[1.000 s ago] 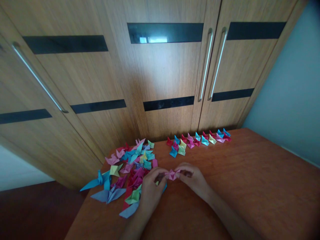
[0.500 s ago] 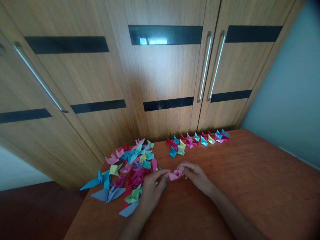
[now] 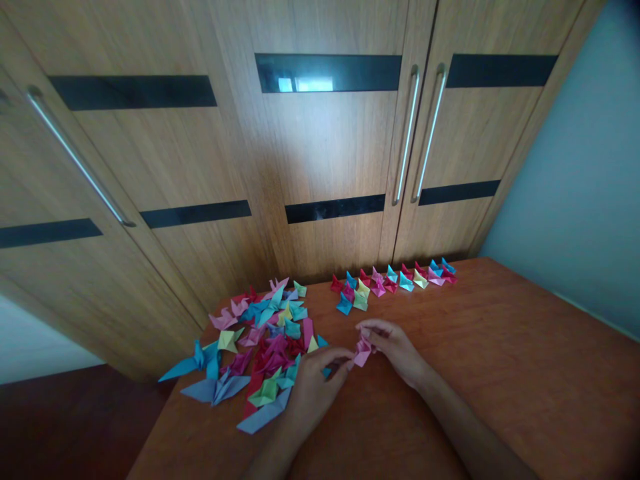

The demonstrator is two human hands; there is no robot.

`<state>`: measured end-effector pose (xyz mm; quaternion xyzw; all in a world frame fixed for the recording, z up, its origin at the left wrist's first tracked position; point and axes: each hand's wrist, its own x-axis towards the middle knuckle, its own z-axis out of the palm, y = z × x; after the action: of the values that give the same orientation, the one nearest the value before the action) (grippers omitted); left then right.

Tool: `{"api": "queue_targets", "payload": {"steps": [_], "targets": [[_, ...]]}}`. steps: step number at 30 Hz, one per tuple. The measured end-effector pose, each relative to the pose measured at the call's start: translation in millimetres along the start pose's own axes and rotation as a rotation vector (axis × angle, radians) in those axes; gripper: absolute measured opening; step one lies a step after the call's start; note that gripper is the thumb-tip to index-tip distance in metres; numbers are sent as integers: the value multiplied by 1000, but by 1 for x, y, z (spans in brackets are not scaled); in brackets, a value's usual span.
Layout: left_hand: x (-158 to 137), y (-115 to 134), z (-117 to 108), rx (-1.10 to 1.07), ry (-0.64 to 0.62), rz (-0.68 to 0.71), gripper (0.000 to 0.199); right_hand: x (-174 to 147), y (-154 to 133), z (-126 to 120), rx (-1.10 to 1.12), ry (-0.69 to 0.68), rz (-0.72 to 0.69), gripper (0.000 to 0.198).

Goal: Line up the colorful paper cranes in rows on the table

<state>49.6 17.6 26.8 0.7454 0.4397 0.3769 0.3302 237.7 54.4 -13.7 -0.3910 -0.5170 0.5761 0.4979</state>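
A small pink folded-paper piece [image 3: 363, 351], like an origami boat or crane, is held just above the table between both hands. My right hand [image 3: 393, 347] pinches its upper right side between thumb and fingers. At its lower left end, the fingertips of my left hand [image 3: 323, 380] are closed on it. Beside and partly behind my left hand lies a heap of origami cranes [image 3: 275, 353] in pink, red, blue, green and lilac. Beyond my hands, small folded-paper pieces [image 3: 379, 287] in many colours stand in rows near the table's back edge.
The brown wooden table [image 3: 480, 373] stands against a wooden wardrobe [image 3: 330, 147] with long metal handles [image 3: 427, 137] and dark strips. A pale blue wall [image 3: 575, 200] rises on the right. Dark floor [image 3: 75, 420] shows past the table's left edge.
The pink paper piece has turned from lying level to a steeper tilt. My left hand has shifted a little right and down, uncovering more of the cranes behind it.
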Motion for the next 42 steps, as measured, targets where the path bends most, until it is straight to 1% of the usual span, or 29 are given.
{"api": "queue_targets", "payload": {"steps": [3, 6, 7, 9, 12, 14, 15, 17, 20, 25, 30, 34, 42], "targets": [[3, 1, 3, 69, -13, 54, 16, 1, -1, -1, -2, 0, 5, 34], [12, 3, 11, 130, -10, 124, 16, 4, -4, -11, -25, 52, -13, 33], [17, 4, 15, 158, -14, 148, 17, 6, -4, -18, -37, 94, -21, 33], [31, 7, 24, 239, -31, 187, 17, 11, 0, -35, -89, 226, -39, 34], [57, 13, 39, 478, -95, 196, 19, 19, 12, -66, -278, 457, -70, 34], [74, 16, 50, 667, -156, 165, 24, 23, 21, -82, -414, 537, -65, 33], [83, 17, 55, 719, -174, 150, 26, 24, 24, -87, -461, 552, -56, 33], [98, 17, 65, 772, -195, 119, 28, 24, 28, -92, -524, 548, -48, 32], [113, 13, 76, 815, -209, 65, 29, 24, 26, -90, -596, 515, -68, 29], [126, 5, 89, 875, -224, 0, 29, 24, 24, -87, -633, 503, -89, 27], [131, 1, 94, 886, -224, 6, 30, 25, 24, -87, -704, 509, -83, 26], [135, 0, 96, 887, -221, 13, 31, 24, 23, -85, -708, 496, -93, 27], [140, 5, 99, 887, -225, -7, 33, 24, 21, -85, -724, 483, -75, 25]]}}
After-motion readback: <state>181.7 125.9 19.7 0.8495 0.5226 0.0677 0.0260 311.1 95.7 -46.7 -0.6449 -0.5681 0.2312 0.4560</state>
